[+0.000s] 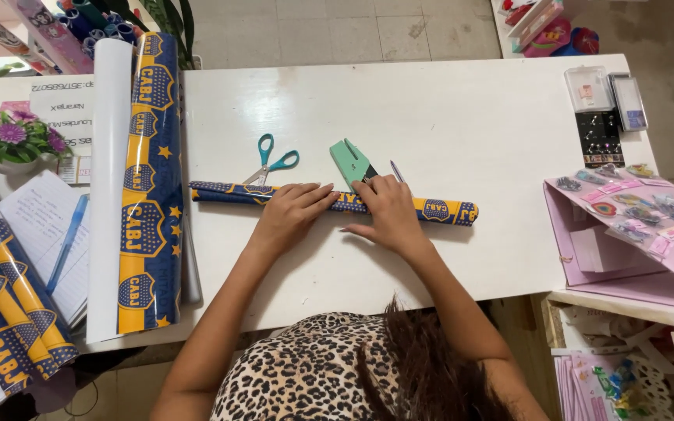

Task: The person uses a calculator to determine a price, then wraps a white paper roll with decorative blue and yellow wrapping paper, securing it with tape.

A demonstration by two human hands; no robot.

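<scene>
Pressing down on a rolled length of blue and yellow wrapping paper [329,201], both hands are working at the middle of the white tabletop [462,117]. The roll is lying flat and crosswise in front of the person, its ends sticking out past each hand. The left hand [290,214] is resting palm down on the roll, fingers [315,192] extended and held close together across the paper. The right hand [388,212] is sitting just beside it, fingers curled with the tips bearing on the top of the roll; whether they are pinching an edge cannot be told.

Just behind the roll, teal-handled scissors [272,164] are lying closed, blades touching the paper. A green tape dispenser [350,162] is lying near the right hand's fingertips.

On the person's left, a larger blue and yellow roll [150,187] is lying lengthwise beside a white roll [109,179]. An open notebook [44,234] with a blue pen is lying further left. Pink cards of small trinkets [633,210] are sitting at the right edge.
</scene>
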